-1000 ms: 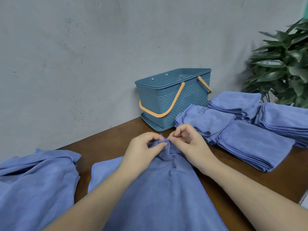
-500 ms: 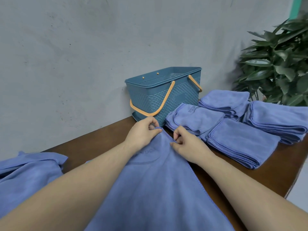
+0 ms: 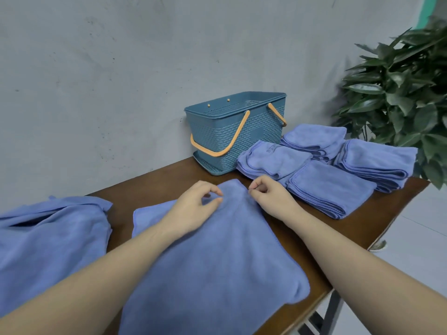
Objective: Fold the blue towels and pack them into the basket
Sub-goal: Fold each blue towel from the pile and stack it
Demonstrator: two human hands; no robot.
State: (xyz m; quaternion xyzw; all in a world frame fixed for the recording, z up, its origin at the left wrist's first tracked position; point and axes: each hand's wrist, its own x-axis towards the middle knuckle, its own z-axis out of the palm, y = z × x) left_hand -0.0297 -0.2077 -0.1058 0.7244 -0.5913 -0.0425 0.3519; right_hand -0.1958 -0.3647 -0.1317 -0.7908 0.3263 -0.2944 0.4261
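On the brown wooden table, directly in front of the person, a blue towel lies folded over on itself, its far narrow end reaching toward the basket and its near end running out of view at the bottom. The left hand rests on the towel's upper left part, fingers loosely curled with thumb and forefinger close together but a gap showing between them; no cloth is pinched, and the towel's far corner lies just beyond its fingertips. The right hand sits at the towel's right edge near that same far end, fingers curled inward into a loose fist; whether any fabric is caught under them cannot be told, though the hem runs right beside the knuckles. Both forearms cross the towel from the near side. The teal basket with orange handles stands upright against the grey wall at the back of the table, its opening showing no towels. To its right, four stacks of folded towels lie close together, one bearing embossed letters, the nearest stack just beside the right hand. At the left edge of the table an unfolded heap of blue towels lies apart from the one being worked. A leafy green plant stands behind the stacks at the right.
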